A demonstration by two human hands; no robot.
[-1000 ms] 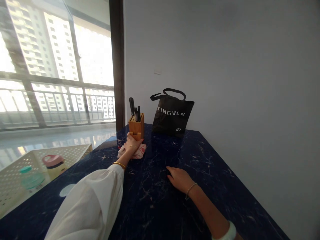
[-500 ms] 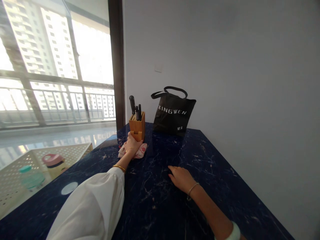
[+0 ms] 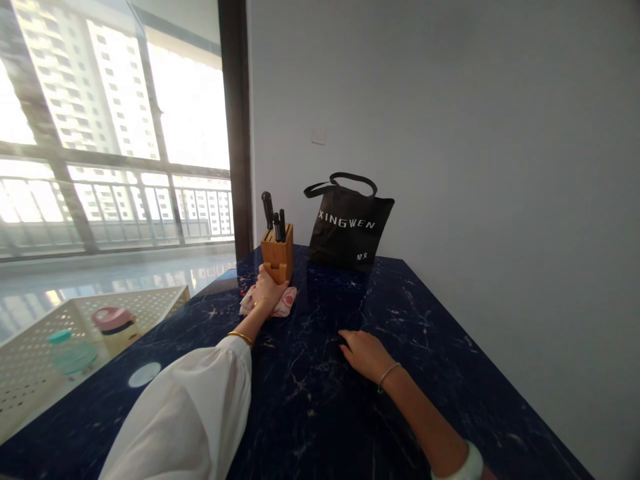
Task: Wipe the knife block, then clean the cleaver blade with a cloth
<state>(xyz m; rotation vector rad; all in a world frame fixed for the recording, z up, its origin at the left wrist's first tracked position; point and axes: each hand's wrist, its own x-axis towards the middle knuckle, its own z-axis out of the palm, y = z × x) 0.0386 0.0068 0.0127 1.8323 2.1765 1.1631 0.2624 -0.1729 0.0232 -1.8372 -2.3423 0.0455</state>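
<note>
My left hand [image 3: 265,290] reaches far across the dark blue marble table [image 3: 410,347] and presses down on a white cloth with pink spots [image 3: 285,303], fingers closed over it. The cloth lies right in front of a wooden knife block [image 3: 278,253] holding black-handled knives. My right hand [image 3: 364,353] rests flat on the tabletop nearer to me, fingers stretched out, holding nothing.
A black tote bag [image 3: 350,227] stands against the wall behind the block. Left of the table is a white perforated shelf [image 3: 30,373] with a pink-lidded jar [image 3: 114,327] and a green-capped bottle [image 3: 70,350]. A white round sticker [image 3: 144,374] marks the table's left edge.
Both hands stay where they were; the left keeps pressing the cloth by the knife block. Only the view has shifted slightly.
</note>
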